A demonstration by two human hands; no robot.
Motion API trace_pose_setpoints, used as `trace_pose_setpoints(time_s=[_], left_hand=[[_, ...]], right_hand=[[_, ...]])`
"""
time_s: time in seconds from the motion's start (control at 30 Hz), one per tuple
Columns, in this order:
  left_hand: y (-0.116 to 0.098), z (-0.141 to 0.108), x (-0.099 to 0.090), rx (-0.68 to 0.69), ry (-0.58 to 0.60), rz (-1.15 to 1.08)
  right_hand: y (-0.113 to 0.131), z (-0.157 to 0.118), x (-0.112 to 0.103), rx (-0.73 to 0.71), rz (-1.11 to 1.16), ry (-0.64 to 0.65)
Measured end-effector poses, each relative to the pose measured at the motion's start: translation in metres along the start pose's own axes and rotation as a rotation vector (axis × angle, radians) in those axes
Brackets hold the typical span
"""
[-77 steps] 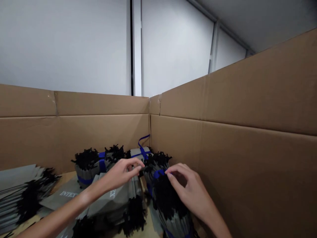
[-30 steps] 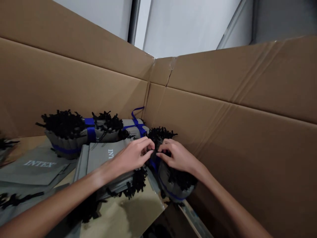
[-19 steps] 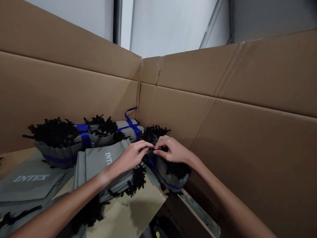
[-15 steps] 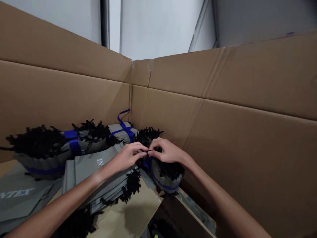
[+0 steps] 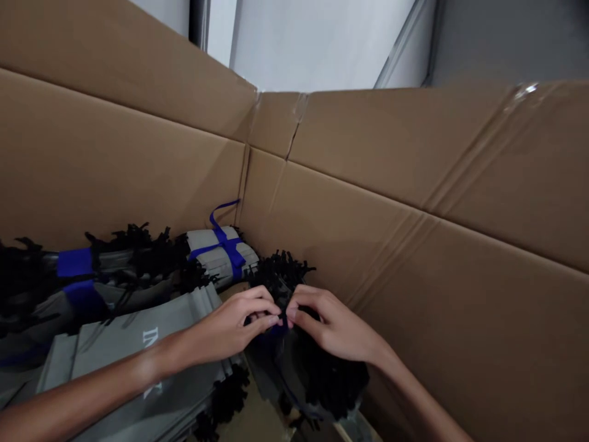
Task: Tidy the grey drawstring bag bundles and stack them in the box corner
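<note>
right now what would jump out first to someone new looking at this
The tall brown cardboard box walls fill most of the view, meeting in a corner above the centre. Low in the middle, the left hand and right hand meet at a blue strap on a bundle of grey bags with black cord handles. Behind them, a grey stack tied with blue ribbon sits in the corner.

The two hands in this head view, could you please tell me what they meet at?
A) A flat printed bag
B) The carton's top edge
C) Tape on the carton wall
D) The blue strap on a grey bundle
D: the left hand and right hand meet at the blue strap on the grey bundle.
</note>
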State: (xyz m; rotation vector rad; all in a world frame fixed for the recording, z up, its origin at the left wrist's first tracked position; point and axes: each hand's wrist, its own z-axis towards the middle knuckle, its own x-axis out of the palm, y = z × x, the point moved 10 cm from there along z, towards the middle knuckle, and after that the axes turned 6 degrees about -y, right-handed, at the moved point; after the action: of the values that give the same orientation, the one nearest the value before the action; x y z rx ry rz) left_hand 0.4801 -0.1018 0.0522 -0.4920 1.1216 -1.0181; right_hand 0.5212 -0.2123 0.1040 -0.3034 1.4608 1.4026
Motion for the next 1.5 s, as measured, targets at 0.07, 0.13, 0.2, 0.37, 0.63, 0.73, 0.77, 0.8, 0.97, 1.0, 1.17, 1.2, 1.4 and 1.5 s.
trace_pose_setpoints(time_s=[0.07, 0.13, 0.2, 0.37, 0.63, 0.73, 0.77, 0.8, 0.97, 1.0, 1.17, 1.2, 1.4, 1.5], left_hand=[[0.002, -0.001, 0.003, -0.029, 0.014, -0.042], [0.003, -0.002, 0.005, -0.055, 0.008, -0.082], [0.004, -0.003, 0.006, -0.076, -0.004, -0.114], [0.006, -0.004, 0.008, -0.085, -0.022, -0.138], [0.002, -0.003, 0.002, -0.081, -0.083, -0.163], [0.0, -0.003, 0.002, -0.089, -0.087, -0.179], [0.0, -0.003, 0.002, -0.095, -0.088, -0.187], [0.0, -0.003, 0.002, -0.103, -0.089, -0.196], [0.002, -0.004, 0.002, -0.129, -0.095, -0.198], [0.002, -0.004, 0.002, -0.132, -0.092, -0.193], [0.002, -0.004, 0.0, -0.133, -0.088, -0.17], [0.001, -0.004, 0.0, -0.13, -0.09, -0.165], [0.0, -0.005, -0.003, -0.129, -0.094, -0.107], [0.0, -0.006, -0.005, -0.146, -0.101, -0.074]], right_hand=[[-0.002, 0.0, -0.001, 0.022, 0.0, -0.026], [-0.002, -0.001, -0.001, 0.033, -0.015, -0.036], [0.0, -0.004, -0.005, 0.028, -0.014, -0.059], [0.02, -0.016, -0.032, -0.084, -0.21, -0.219], [0.055, -0.009, 0.0, -0.474, -0.869, -0.18], [0.058, -0.011, 0.01, -0.572, -0.894, -0.197], [0.059, -0.013, 0.011, -0.6, -0.896, -0.216], [0.061, -0.015, 0.012, -0.627, -0.896, -0.239], [0.07, -0.029, 0.013, -0.782, -0.913, -0.357], [0.071, -0.033, 0.014, -0.812, -0.922, -0.377], [0.068, -0.042, 0.018, -0.898, -1.025, -0.369], [0.067, -0.042, 0.019, -0.908, -1.045, -0.355], [0.065, -0.044, 0.01, -0.97, -1.068, -0.267], [0.063, -0.043, 0.002, -0.991, -1.082, -0.244]])
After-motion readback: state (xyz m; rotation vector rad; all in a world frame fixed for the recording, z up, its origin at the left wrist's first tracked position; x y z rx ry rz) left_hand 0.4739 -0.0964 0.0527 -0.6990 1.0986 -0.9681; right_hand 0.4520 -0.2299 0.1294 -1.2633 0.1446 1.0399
